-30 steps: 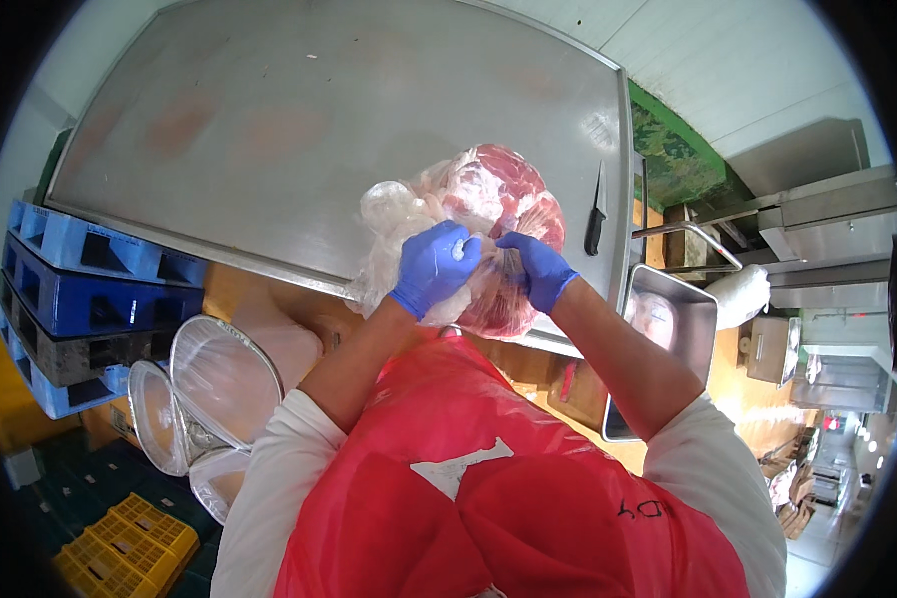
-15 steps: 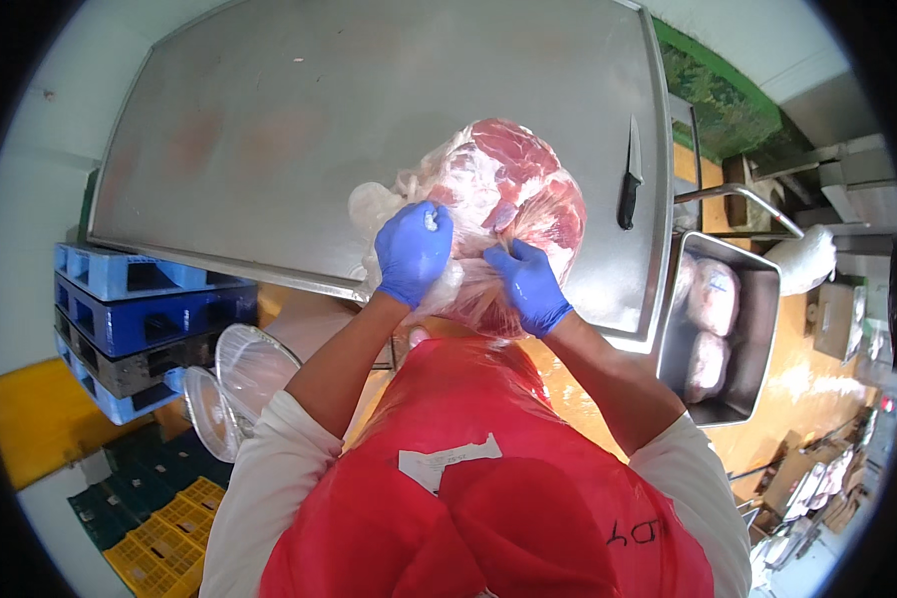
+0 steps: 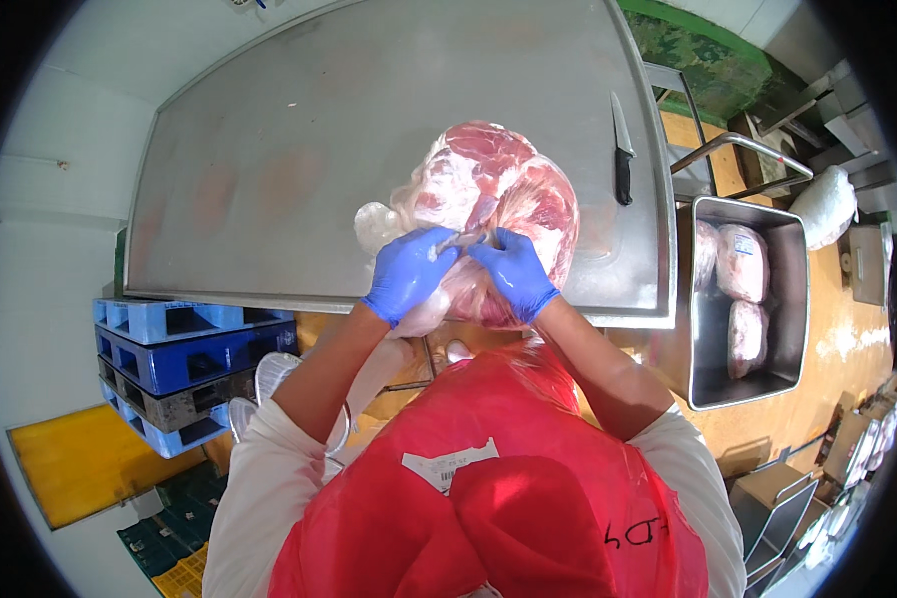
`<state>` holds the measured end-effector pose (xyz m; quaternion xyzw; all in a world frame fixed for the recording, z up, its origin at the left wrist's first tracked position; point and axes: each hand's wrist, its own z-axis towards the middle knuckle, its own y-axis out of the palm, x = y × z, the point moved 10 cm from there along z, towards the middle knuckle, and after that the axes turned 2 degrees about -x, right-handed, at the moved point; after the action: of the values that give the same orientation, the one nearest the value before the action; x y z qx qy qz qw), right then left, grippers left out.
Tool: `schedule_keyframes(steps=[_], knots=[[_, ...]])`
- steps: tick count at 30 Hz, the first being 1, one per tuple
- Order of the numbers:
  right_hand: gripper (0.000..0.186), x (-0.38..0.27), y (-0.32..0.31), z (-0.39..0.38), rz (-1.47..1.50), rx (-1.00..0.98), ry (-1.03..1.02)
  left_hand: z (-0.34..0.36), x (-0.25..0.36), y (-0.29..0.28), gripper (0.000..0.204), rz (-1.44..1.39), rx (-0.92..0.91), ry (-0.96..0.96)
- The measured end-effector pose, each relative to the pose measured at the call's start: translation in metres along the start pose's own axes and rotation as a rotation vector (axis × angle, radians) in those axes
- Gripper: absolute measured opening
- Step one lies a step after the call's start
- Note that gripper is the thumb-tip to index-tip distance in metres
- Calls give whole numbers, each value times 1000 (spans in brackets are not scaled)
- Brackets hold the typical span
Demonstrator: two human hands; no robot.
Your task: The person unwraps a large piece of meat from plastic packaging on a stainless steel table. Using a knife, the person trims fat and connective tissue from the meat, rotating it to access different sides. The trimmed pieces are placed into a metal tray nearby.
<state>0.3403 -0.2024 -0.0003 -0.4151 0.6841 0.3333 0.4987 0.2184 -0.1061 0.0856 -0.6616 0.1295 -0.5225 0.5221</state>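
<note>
A large piece of raw red meat with white fat (image 3: 488, 169), loosely wrapped in clear plastic bagging (image 3: 377, 224), lies at the front of the steel table (image 3: 249, 120). My left hand (image 3: 407, 271), in a blue glove, is closed on the plastic at the lower left of the meat, a pale bunch showing between thumb and fingers. My right hand (image 3: 512, 274), also gloved in blue, pinches the plastic near the middle of the meat, almost touching the left. A black-handled knife (image 3: 623, 174) lies near the table's right edge, blade pointing away.
A deep steel bin (image 3: 698, 359) with several wrapped meat pieces stands right of the table, beside a metal rail (image 3: 728, 140) and white sack (image 3: 822, 209). Stacked plastic pallets (image 3: 169, 359), bag-lined containers (image 3: 274, 384) and a yellow panel (image 3: 90, 458) are at left; racks stand lower right.
My hands have drawn closer together on the plastic, the left turning inward. The view has shifted, showing more of the steel bin and its contents.
</note>
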Motion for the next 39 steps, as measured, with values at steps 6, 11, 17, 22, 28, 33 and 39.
schedule_keyframes(steps=[6,11,17,22,28,33,39], knots=[[20,17,0,-6,416,87,133,-18,22,20,13,86,-213,109],[20,19,2,-7,569,171,140,-34,-34,29,13,-806,-5,-268],[20,9,3,-14,484,134,143,-46,-92,40,12,-1373,131,-399],[15,19,2,-11,495,145,69,-55,-118,58,11,-1638,234,-504],[12,16,-5,-15,407,142,79,-48,-97,17,18,-943,149,-540],[13,14,-3,-15,370,158,20,-9,2,-95,26,-266,445,55],[17,11,9,-12,468,74,-16,61,10,13,45,160,-204,-73]])
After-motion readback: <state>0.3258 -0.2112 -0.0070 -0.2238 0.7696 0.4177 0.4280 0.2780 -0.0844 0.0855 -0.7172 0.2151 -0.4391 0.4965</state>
